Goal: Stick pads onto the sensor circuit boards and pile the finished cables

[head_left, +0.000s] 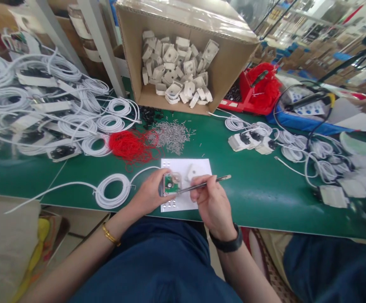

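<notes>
My left hand (149,191) is closed around a small housing with a green circuit board (170,184) facing up. A white cable runs from it to a coil (112,190) on the left. In my right hand (214,202) is a slim dark pair of tweezers (198,185), held like a pen, its tip at the lower right edge of the board. Beneath both hands lies a white sheet (185,204) with small round pieces along its left side. A white plastic cover (194,170) rests on the sheet, just beyond my right fingers.
An open cardboard box (233,63) of white covers stands at the back. Before it lie loose screws (173,136) and red rubber rings (129,145). Coiled white cables (69,122) crowd the left; wired units (246,141) sit right. Another person's clothing (334,269) shows at lower right.
</notes>
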Demonstrator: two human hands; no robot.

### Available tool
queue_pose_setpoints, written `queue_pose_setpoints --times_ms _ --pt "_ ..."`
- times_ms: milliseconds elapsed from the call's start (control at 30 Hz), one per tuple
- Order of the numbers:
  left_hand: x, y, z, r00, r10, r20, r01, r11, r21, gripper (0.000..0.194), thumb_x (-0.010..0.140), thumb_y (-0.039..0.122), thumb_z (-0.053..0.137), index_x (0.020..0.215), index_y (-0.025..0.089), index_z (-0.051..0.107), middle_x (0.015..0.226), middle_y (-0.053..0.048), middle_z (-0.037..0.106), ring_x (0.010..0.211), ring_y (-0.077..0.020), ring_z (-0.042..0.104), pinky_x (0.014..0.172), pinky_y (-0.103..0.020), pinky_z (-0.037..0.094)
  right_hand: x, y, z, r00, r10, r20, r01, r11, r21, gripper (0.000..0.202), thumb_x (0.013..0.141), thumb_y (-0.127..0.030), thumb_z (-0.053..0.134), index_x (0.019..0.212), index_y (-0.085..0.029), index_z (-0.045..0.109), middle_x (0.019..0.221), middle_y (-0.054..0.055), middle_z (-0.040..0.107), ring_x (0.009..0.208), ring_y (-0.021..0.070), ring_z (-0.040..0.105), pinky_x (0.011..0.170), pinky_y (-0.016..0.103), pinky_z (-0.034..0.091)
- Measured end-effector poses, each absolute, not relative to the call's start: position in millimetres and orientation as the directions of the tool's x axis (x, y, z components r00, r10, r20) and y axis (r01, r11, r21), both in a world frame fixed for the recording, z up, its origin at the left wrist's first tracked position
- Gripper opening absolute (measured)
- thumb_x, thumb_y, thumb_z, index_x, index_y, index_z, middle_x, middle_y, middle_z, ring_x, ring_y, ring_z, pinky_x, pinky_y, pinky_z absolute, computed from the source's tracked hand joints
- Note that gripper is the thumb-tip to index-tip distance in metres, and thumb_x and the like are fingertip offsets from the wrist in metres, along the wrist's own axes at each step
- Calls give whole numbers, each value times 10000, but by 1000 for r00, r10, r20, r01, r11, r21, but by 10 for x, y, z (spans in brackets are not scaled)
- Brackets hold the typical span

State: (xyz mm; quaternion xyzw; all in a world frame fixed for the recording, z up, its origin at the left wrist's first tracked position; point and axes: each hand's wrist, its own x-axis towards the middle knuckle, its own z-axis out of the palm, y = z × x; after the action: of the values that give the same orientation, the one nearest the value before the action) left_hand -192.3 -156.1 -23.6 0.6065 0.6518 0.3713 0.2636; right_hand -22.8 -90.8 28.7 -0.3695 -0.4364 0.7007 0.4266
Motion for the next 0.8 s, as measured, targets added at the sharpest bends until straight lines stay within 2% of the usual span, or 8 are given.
queue_pose_setpoints --times_ms 67,133,267,567,800 --pt "-1921 -1560 -231 -124 987 104 587 -11 809 606 702 280 725 1211 216 402 1189 -81 561 1115 -236 540 957 -395 435 -279 -995 241 -401 889 -221 -254 -340 -906 233 789 -418 664 798 -188 627 722 5 660 553 116 618 549 246 523" --pt "-1920 -1559 -223 -121 987 104 584 -14 811 619 698 286 730 1216 217 399 1200 -83 557 1126 -238 536 963 -398 432 -289 -1042 171 -350 915 -201 -193 -280 -940 189 741 -330 723 837 -190 640 756 13 691 679 158 675 672 293 561" --pt "-1919 -1555 -206 -127 987 101 580 -8 814 622 697 334 734 1215 224 407 1198 -82 561 1130 -245 538 965 -402 435 -263 -1061 95 -288 953 -91 -82 -119 -990 151 807 -312 653 884 -183 647 914 66 719 833 207 692 791 370 561" --pt "-1923 -1554 -194 -116 986 117 589 -27 807 621 702 313 738 1217 212 405 1198 -75 561 1127 -222 537 969 -366 430 -317 -1081 171 -295 954 -44 24 -38 -999 115 819 -274 634 864 -172 661 902 73 718 813 194 693 741 311 564" --pt "-1927 -1555 -202 -117 987 107 597 -16 802 609 716 335 725 1219 217 402 1193 -89 567 1117 -246 544 951 -401 441 -318 -1082 173 -299 954 6 87 33 -996 110 830 -263 619 882 -186 677 913 66 713 849 197 682 752 319 569"
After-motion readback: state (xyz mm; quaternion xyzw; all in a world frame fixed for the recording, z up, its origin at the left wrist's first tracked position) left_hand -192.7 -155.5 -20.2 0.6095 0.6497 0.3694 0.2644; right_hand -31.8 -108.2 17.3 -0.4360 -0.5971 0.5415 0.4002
